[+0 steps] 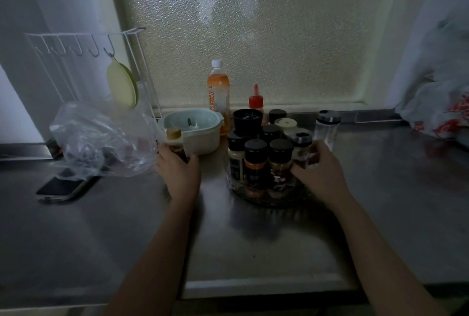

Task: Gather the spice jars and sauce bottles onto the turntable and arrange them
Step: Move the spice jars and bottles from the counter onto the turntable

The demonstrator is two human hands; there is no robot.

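Observation:
A clear round turntable (256,196) stands on the steel counter and holds several black-capped spice jars (255,163), packed close together. My left hand (179,176) grips a small dark sauce bottle with a tan cap (175,141), just left of the turntable. My right hand (321,171) has its fingers curled on the turntable's right side, at a glass jar with a metal cap (302,145). A clear shaker (327,128) stands on the counter behind it. A red-capped squeeze bottle (256,102) and an orange drink bottle (218,92) stand at the back.
A pale blue bowl (198,133) sits behind my left hand. A crumpled clear plastic bag (101,138) and a phone (63,186) lie to the left, under a white wire rack (83,62). A red-printed plastic bag (441,112) is at far right. The counter's front edge (266,287) is near.

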